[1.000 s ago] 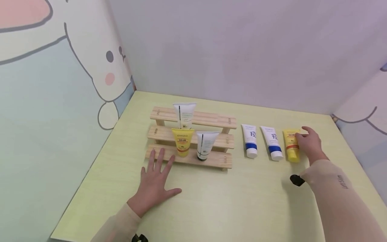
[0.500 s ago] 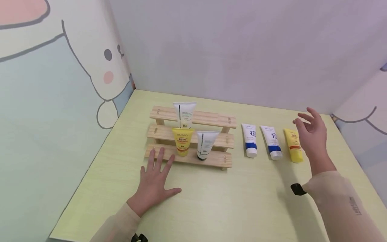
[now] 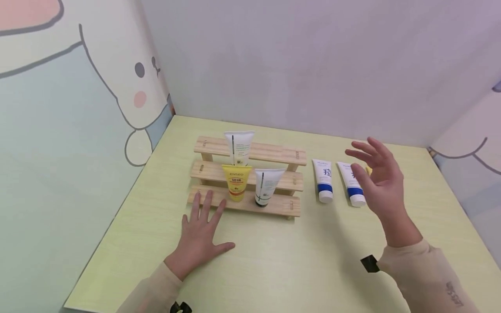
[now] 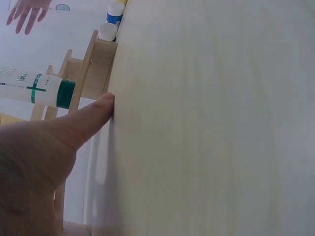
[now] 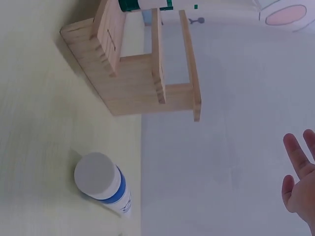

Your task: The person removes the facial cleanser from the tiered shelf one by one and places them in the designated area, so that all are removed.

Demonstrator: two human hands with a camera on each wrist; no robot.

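My left hand (image 3: 202,226) lies flat on the pale yellow table (image 3: 274,261), its fingertips at the lowest step of a three-step wooden rack (image 3: 274,154). My thumb (image 4: 83,123) presses the tabletop. On the rack stand a white tube (image 3: 239,148), a yellow tube (image 3: 236,183) and a white tube with a dark green cap (image 3: 265,188). My right hand (image 3: 373,174) hovers open and holds nothing, raised above two blue-and-white tubes (image 3: 324,180) (image 3: 349,182) lying right of the rack. It hides most of a yellow tube (image 3: 368,169) behind it.
Cartoon-printed walls (image 3: 78,108) close the table on the left, back and right. The right wrist view shows the rack's end (image 5: 142,83) and a white tube cap (image 5: 97,176) on the table. Bare tabletop lies in front of the rack.
My right hand let go of the lying yellow tube, rose and swung left, now over the blue-and-white tubes. The left hand has not moved.
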